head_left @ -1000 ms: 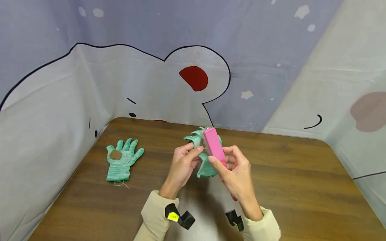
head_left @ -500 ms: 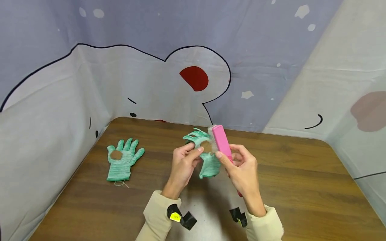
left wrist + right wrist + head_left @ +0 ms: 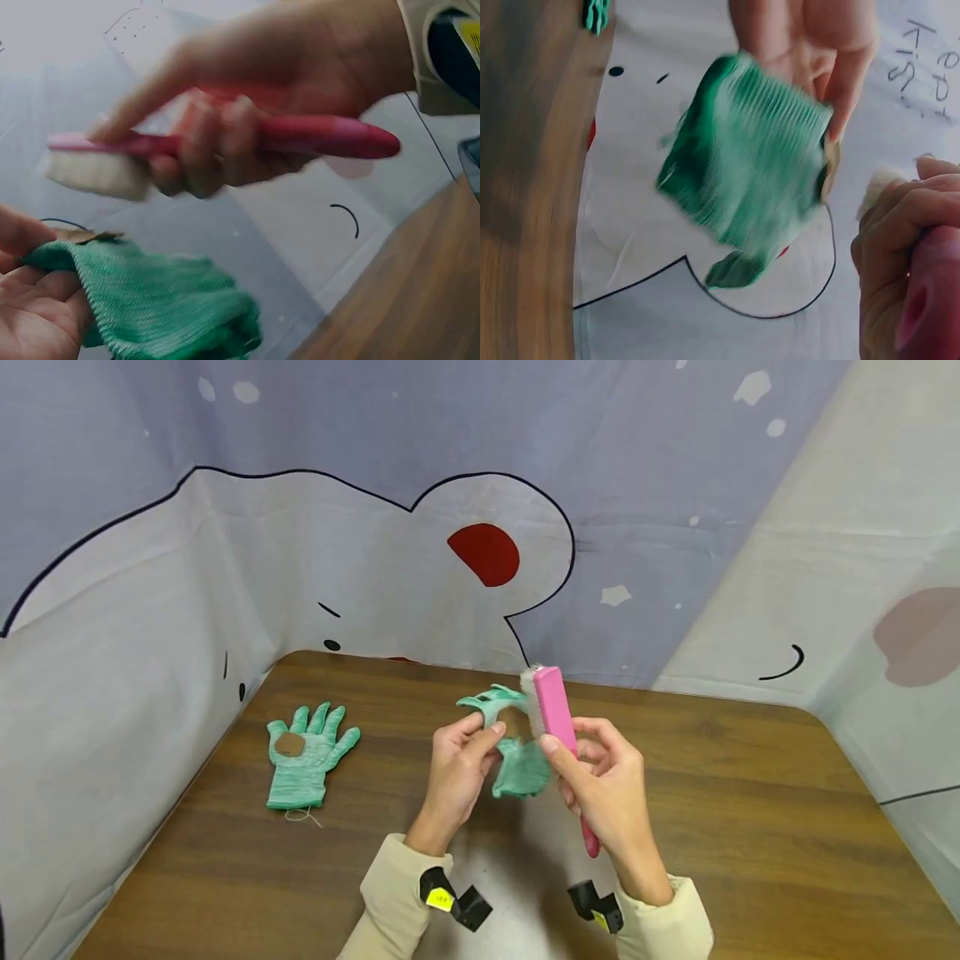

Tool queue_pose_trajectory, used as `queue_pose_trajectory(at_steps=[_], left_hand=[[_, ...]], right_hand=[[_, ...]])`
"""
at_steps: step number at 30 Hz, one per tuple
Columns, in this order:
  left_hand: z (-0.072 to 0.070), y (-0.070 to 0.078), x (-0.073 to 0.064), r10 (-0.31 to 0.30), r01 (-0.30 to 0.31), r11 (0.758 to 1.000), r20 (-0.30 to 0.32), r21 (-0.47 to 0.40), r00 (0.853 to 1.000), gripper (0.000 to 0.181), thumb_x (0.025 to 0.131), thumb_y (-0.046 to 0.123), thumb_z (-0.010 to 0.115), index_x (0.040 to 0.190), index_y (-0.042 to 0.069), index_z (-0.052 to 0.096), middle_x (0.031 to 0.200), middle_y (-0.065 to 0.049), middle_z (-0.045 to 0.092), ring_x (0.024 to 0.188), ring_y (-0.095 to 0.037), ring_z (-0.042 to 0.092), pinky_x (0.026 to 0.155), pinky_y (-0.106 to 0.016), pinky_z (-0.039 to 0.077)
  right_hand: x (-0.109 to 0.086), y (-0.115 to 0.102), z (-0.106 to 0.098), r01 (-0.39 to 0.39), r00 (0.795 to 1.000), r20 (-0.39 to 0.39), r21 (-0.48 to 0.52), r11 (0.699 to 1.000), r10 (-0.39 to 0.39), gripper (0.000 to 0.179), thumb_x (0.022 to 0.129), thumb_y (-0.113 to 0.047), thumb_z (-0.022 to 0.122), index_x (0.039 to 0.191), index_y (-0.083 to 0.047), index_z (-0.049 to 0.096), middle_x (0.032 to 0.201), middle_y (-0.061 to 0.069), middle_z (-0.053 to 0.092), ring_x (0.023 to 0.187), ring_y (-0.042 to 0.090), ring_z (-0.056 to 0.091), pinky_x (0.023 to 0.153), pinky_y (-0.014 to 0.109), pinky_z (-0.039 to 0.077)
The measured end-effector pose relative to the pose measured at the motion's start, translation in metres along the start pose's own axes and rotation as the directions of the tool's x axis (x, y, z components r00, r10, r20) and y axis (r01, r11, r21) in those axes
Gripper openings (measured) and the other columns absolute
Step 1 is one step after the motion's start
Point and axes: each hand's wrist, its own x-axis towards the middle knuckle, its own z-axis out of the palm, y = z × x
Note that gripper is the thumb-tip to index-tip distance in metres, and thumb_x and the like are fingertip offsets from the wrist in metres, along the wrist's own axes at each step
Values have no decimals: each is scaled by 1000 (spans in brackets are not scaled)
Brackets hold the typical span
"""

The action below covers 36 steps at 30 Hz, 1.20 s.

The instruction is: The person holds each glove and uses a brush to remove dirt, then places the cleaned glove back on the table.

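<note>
Above the table, my left hand [image 3: 457, 768] pinches a green knitted glove [image 3: 521, 770] near its brown patch [image 3: 513, 723], thumb on top. My right hand [image 3: 609, 789] grips a pink brush [image 3: 555, 703] by its handle, thumb along the back. Its pale bristles [image 3: 531, 697] face the glove. In the left wrist view the blurred bristles [image 3: 97, 174] stand apart from the glove [image 3: 161, 300], with a gap between them. The glove's cuff [image 3: 776, 97] hangs from the left hand in the right wrist view, and much of its finger part is hidden there.
A second green glove [image 3: 303, 777] lies flat on the table's left side, fingers pointing away, with a brown round patch [image 3: 290, 744] and a loose thread [image 3: 302, 816] at its cuff. The wooden table [image 3: 750, 810] meets a printed curtain [image 3: 360, 568] at the back and sides.
The brush has moved right and slightly up, away from the glove, uncovering the brown patch. My left hand keeps its pinch on the glove and has barely shifted.
</note>
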Motion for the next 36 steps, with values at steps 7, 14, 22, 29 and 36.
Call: queue_pose_trajectory(at_steps=[7, 14, 22, 29, 36], left_hand=[[4, -2, -1, 5, -4, 1000, 33, -30, 999, 29, 88, -4, 49, 62, 1, 38, 56, 4, 30, 53, -8, 35, 50, -21, 37], [1, -2, -1, -3, 6, 998, 52, -58, 999, 31, 89, -5, 49, 62, 0, 35, 59, 1, 32, 55, -9, 38, 52, -21, 39], [-1, 2, 1, -4, 6, 999, 37, -43, 999, 26, 87, -6, 51, 63, -3, 41, 59, 1, 37, 54, -9, 41, 51, -19, 40], [-4, 4, 3, 3, -3, 999, -2, -47, 1000, 31, 86, -7, 51, 60, -1, 36, 57, 0, 35, 52, -10, 39, 49, -19, 36], [-5, -1, 4, 4, -6, 997, -24, -78, 1000, 41, 86, -6, 52, 57, 7, 25, 54, 6, 22, 48, -7, 24, 46, -20, 22]], right_hand=[[-3, 7, 12, 64, 998, 22, -43, 997, -63, 31, 79, -12, 73, 102, -4, 54, 73, 9, 62, 39, 12, 46, 35, 26, 40], [1, 15, 9, 58, 998, -29, -138, 989, -63, 31, 76, -17, 76, 94, -5, 54, 76, 14, 64, 44, 18, 55, 38, 30, 45], [6, 17, 3, 45, 995, -84, -199, 979, -62, 36, 74, -24, 78, 92, -6, 54, 75, 13, 64, 43, 18, 54, 39, 29, 45], [10, 19, -4, -12, 995, -103, -174, 985, -6, 37, 75, -24, 77, 92, -2, 52, 71, 11, 61, 39, 14, 49, 37, 26, 43], [6, 11, -4, -27, 998, -66, -65, 998, 23, 35, 78, -21, 74, 95, -3, 49, 67, 10, 60, 37, 14, 44, 35, 25, 38]])
